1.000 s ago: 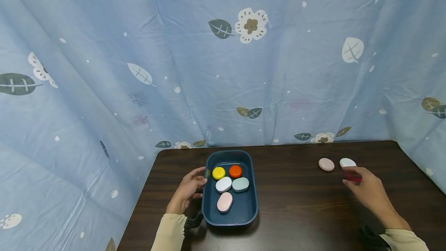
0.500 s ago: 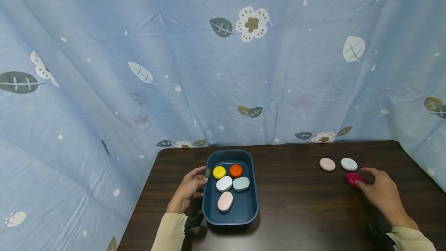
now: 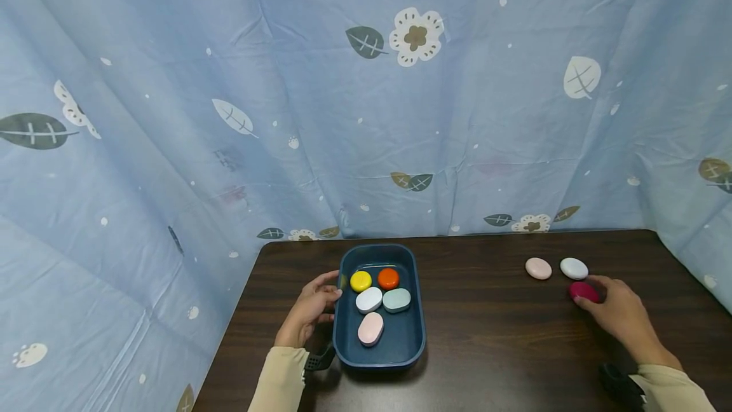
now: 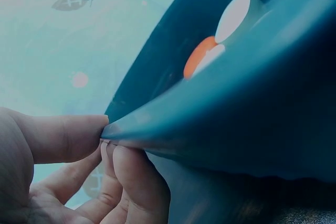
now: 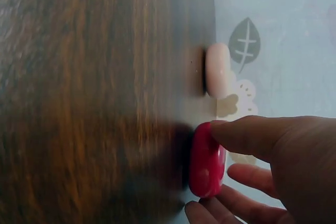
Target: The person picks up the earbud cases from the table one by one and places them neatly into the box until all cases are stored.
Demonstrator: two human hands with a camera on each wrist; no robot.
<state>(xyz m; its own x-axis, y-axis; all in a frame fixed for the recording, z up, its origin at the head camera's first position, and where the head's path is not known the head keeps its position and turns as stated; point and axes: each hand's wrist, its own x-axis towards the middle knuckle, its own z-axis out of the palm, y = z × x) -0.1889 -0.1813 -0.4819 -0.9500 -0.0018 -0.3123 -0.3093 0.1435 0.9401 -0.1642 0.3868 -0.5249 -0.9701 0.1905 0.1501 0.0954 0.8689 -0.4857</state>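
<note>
My left hand pinches the left rim of a dark blue rectangular tray, thumb above and fingers below in the left wrist view. Inside lie smooth soap-like pieces: a round yellow one, a round orange-red one, a white oval, a pale green oval and a pink oval. Far to the right, my right hand has thumb and fingers around a glossy crimson soap-like piece, low over the table. Just beyond it sit a white round piece and a pale pink one.
The dark wood table stretches between the tray and the right-hand pieces. A blue patterned cloth hangs behind the table's back edge and along its sides. Each wrist wears a dark band, with cream sleeves below.
My right hand drew back to the right, uncovering the crimson and white pieces, then shifted slightly left against the crimson one. My left hand and the tray stay in place.
</note>
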